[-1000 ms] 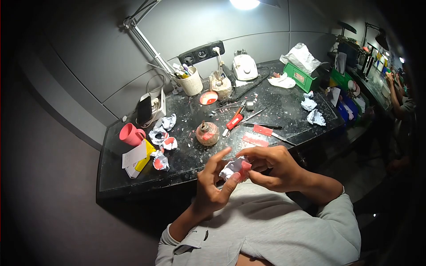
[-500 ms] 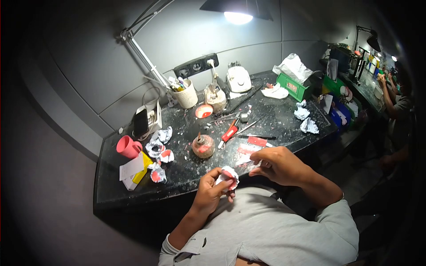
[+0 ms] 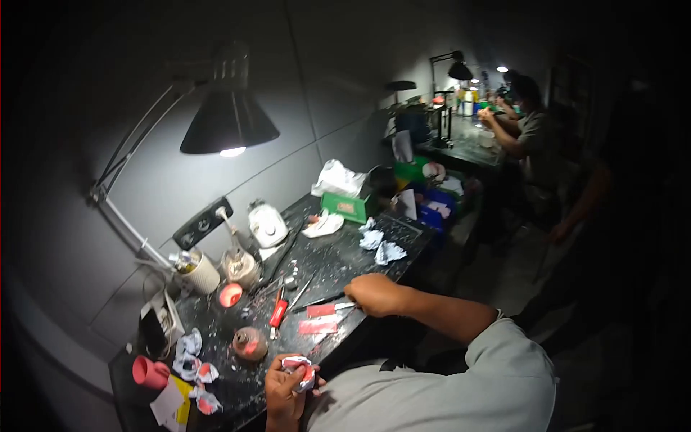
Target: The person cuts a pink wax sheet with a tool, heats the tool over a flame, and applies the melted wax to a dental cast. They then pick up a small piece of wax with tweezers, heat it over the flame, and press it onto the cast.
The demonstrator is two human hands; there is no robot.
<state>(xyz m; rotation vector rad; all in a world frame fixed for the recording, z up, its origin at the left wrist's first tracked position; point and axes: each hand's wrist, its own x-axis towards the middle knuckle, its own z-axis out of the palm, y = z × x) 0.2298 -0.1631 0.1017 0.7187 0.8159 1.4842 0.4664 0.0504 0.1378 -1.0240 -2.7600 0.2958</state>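
Note:
My left hand is at the near edge of the black worktop, close to my chest. It is closed around a small white and pink dental cast. My right hand lies further right on the worktop, fingers curled over the end of a thin dark-handled tool. Two pink wax strips lie just left of that hand.
Left of the strips are a red-handled knife, a round burner, a pink bowl, more casts and a pink cup. A lit desk lamp hangs above. Tissues and a green box lie farther back. Another person works at the far bench.
My head has lifted and turned right. My right hand left the cast and went out to the tool on the worktop. My left hand kept the cast and dropped toward my chest.

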